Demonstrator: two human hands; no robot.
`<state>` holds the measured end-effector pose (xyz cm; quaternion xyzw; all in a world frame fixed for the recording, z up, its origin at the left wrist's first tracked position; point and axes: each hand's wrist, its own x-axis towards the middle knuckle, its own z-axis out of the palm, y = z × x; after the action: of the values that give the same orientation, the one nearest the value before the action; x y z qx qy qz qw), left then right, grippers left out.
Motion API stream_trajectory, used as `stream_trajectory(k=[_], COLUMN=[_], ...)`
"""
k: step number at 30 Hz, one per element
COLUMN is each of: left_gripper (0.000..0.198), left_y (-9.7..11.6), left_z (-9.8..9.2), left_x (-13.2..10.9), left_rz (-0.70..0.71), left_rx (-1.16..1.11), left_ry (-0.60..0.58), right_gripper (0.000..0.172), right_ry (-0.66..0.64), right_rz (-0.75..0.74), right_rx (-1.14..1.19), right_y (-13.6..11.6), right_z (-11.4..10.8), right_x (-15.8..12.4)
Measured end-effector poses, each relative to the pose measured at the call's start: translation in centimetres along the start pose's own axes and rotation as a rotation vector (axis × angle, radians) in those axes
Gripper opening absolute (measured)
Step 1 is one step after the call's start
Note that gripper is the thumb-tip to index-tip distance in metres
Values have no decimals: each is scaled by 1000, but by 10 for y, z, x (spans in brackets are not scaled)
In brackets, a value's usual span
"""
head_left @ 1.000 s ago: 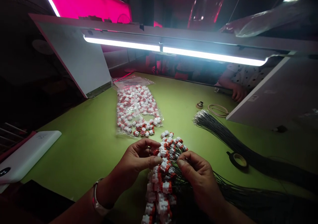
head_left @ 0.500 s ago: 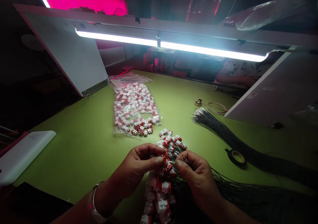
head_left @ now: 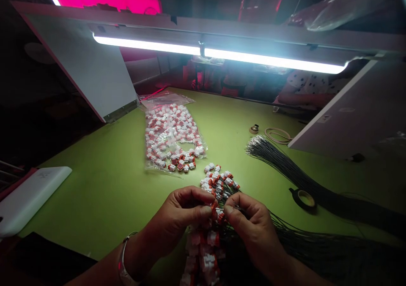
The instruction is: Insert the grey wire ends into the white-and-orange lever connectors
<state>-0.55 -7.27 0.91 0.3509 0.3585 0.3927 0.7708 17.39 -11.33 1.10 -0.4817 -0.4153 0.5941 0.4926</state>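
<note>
Between thumb and fingers, my left hand (head_left: 182, 214) pinches an orange-and-white connector housing (head_left: 214, 208). My right hand (head_left: 249, 218) is closed on a thin black wire, its tip close to the housing; whether it has entered a hole I cannot tell. Beneath and beyond both hands lies a pile of wired white-and-orange connectors (head_left: 209, 260), their black wires (head_left: 292, 233) trailing off to the right. A few loose connectors (head_left: 209, 167) sit at the far end of the pile.
A clear plastic bag (head_left: 173, 129) full of connectors lies ahead on the green table (head_left: 111, 184). To the right are a bundle of black wires (head_left: 285, 167), a tape roll (head_left: 305, 199) and tan rings (head_left: 278, 135). A white plastic case (head_left: 38, 193) lies left. A person's sleeve (head_left: 306, 83) shows behind.
My two hands have stayed pinched near each other, with the wire tip now closer to the housing. The view has shifted slightly.
</note>
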Motion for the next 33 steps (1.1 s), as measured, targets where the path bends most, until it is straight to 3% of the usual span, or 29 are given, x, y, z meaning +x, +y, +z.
stream_trajectory(k=[4, 8, 13, 20, 27, 30, 33], left_gripper=[16, 20, 16, 13, 12, 11, 8], left_y=[-2, -5, -8, -10, -13, -9, -1], left_z=[2, 7, 9, 8, 9, 8, -1], left_x=[-3, -6, -4, -6, -8, -10, -8], left_rz=[162, 269, 245, 183, 184, 249, 355], left_rx=[83, 131, 132, 109, 117, 155, 297], left_ry=[7, -62, -40, 31, -6, 19, -50], right_gripper=[32, 34, 36, 31, 31, 26, 23], right_ry=[-2, -44, -76, -113, -127, -45, 139], right_rz=[26, 56, 45, -119, -111, -115, -190], right_rx=[21, 21, 2, -168, -145, -99, -46], right_y=[0, 1, 1, 10, 13, 12, 13], right_z=[1, 2, -1, -5, -4, -6, -8], right_x=[-2, -4, -2, -3, -5, -1, 3])
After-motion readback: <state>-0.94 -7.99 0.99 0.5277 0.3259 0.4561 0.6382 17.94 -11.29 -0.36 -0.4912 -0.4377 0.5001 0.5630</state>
